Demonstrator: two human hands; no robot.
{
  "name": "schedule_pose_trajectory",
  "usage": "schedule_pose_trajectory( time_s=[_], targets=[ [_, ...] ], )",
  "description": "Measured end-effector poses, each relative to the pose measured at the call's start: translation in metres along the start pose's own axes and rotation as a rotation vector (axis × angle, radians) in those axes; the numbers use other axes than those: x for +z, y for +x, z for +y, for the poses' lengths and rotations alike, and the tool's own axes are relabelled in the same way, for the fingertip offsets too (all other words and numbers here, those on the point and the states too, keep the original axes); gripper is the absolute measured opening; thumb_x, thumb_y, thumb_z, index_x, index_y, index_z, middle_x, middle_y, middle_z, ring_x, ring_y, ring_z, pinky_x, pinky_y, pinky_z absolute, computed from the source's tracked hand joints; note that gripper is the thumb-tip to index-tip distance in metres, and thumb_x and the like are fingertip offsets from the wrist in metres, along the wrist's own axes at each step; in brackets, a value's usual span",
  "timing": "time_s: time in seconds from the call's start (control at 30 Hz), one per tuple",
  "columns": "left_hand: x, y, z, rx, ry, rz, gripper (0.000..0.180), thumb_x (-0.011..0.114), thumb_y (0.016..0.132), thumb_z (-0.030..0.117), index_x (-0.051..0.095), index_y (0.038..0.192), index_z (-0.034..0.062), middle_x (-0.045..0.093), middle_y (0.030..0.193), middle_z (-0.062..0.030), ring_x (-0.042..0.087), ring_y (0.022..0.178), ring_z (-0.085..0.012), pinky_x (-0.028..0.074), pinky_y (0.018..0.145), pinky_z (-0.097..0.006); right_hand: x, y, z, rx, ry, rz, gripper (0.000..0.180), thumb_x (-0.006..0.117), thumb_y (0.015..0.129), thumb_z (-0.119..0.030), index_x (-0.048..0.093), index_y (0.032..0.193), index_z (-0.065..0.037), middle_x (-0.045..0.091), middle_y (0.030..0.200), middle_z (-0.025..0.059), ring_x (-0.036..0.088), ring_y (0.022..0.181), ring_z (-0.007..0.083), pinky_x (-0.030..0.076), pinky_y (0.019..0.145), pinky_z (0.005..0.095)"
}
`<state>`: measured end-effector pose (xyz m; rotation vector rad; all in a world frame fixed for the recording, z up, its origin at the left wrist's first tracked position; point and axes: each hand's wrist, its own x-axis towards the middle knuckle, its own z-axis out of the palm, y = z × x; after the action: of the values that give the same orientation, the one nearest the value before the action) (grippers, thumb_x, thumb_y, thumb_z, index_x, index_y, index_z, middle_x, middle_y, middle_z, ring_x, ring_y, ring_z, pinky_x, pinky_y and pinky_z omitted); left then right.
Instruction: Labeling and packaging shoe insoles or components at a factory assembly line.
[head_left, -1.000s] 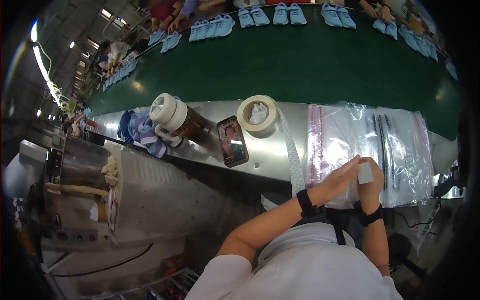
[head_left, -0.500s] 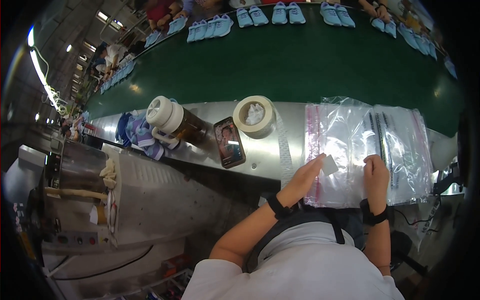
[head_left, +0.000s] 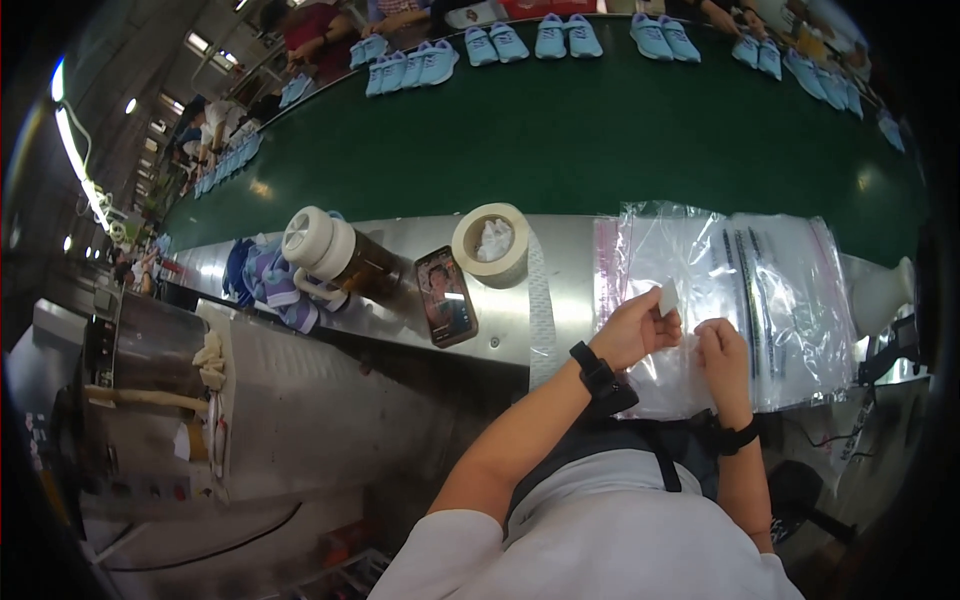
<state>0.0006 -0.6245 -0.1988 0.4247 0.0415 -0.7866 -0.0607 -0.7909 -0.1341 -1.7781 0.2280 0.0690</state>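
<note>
My left hand (head_left: 638,328) is above a stack of clear plastic bags (head_left: 803,300), its thumb and fingers closed on a small pale square label (head_left: 669,297). Just to its right, my right hand (head_left: 722,352) is also over the bags with its fingers curled inward. Whether anything is pinched in it is hidden. The bags lie flat on the metal ledge, with a pinkish strip along their left edge and dark print near the middle. Left of them stands a roll of labels (head_left: 463,245) with crumpled white scraps in its core. Its loose strip (head_left: 542,300) trails toward me.
A phone (head_left: 447,298) and a bottle of brown liquid (head_left: 368,268) stand left of the roll, beside a purple-blue cloth (head_left: 275,280). Beyond the ledge runs a green conveyor belt (head_left: 560,140) with light blue shoes (head_left: 568,38) along its far side, where other people work.
My left hand has moved right and turned, bringing the label upright. My right hand has shifted left, so the hands are closer together. The view has tilted slightly.
</note>
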Motion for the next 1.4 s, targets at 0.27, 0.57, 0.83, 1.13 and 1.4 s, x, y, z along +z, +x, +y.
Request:
schedule_pose_trajectory(
  time_s=[0.27, 0.57, 0.83, 1.13, 1.4],
  targets=[
    [0.056, 0.02, 0.01, 0.072, 1.384, 0.267, 0.027, 0.037, 0.095, 0.014, 0.052, 0.109, -0.0025, 0.059, 0.091, -0.014, 0.067, 0.069, -0.0229, 0.053, 0.051, -0.027, -0.037, 0.0, -0.013, -0.491, -0.071, -0.016, 0.009, 0.049, 0.087, -0.004, 0.056, 0.092, -0.001, 0.054, 0.093, 0.0065, 0.051, 0.085, 0.0143, 0.04, 0.076, 0.0246],
    [0.071, -0.011, 0.031, -0.421, 0.406, 0.242, 0.063, 0.03, 0.096, 0.05, 0.031, 0.132, -0.0015, 0.049, 0.113, -0.0183, 0.059, 0.102, -0.0383, 0.055, 0.071, -0.043, -0.018, -0.042, -0.018, -0.543, -0.412, -0.154, 0.053, 0.067, 0.076, -0.018, 0.047, 0.123, -0.002, 0.051, 0.121, 0.0169, 0.049, 0.113, 0.0321, 0.039, 0.093, 0.0388],
    [0.096, -0.1, 0.049, -0.315, 0.533, 0.27, 0.063, 0.031, 0.096, 0.048, 0.026, 0.138, 0.0012, 0.043, 0.132, -0.0203, 0.058, 0.105, -0.0389, 0.053, 0.078, -0.039, 0.009, -0.035, -0.011, -0.713, -0.832, -0.134, 0.034, 0.067, 0.073, -0.013, 0.059, 0.105, -0.004, 0.059, 0.109, 0.0126, 0.058, 0.098, 0.0297, 0.047, 0.079, 0.0345],
    [0.022, -0.208, 0.02, 0.445, 0.941, 1.039, 0.026, 0.049, 0.094, 0.018, 0.053, 0.113, 0.001, 0.057, 0.107, -0.0051, 0.053, 0.092, -0.0106, 0.041, 0.074, -0.023, -0.156, -0.014, 0.017, 0.036, 0.239, 0.79, 0.017, 0.049, 0.092, -0.022, 0.058, 0.093, -0.007, 0.06, 0.084, 0.0015, 0.057, 0.071, 0.009, 0.042, 0.059, 0.021],
    [0.004, -0.2, 0.008, 0.186, 1.044, 0.812, 0.013, 0.059, 0.086, 0.008, 0.064, 0.091, -0.0016, 0.06, 0.073, 0.0009, 0.051, 0.067, -0.0039, 0.043, 0.06, -0.022, -0.211, -0.032, 0.085, -0.225, -0.586, 0.984, 0.015, 0.052, 0.089, -0.014, 0.059, 0.096, -0.002, 0.059, 0.089, 0.0058, 0.055, 0.077, 0.0154, 0.043, 0.068, 0.0262]
  ],
)
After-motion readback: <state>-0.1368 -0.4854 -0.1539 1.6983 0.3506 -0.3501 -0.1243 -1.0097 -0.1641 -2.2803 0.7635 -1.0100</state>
